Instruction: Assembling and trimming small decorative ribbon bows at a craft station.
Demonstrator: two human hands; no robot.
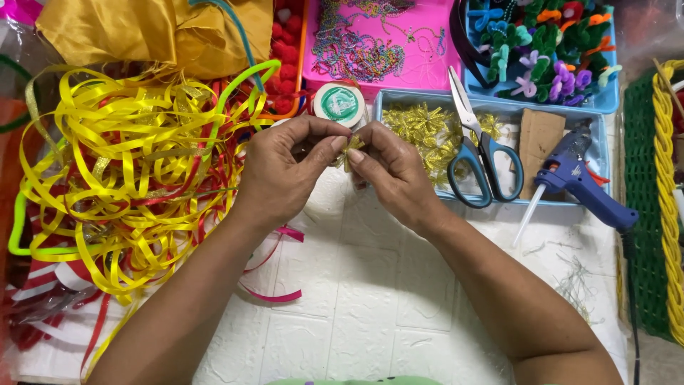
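White bench (370, 299) clutter surrounds both hands: left hand (281, 171) and right hand (392, 171) pinch a small gold bow (350, 148) between fingertips, seemingly light, crinkly foil, best held at its centre.

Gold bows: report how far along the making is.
Done: a heap of finished gold bows lies in the blue tray. In hand: the left hand and right hand pinch one small gold bow between their fingers. Left: a tangle of yellow ribbon lies unused; scissors and glue gun rest idle.
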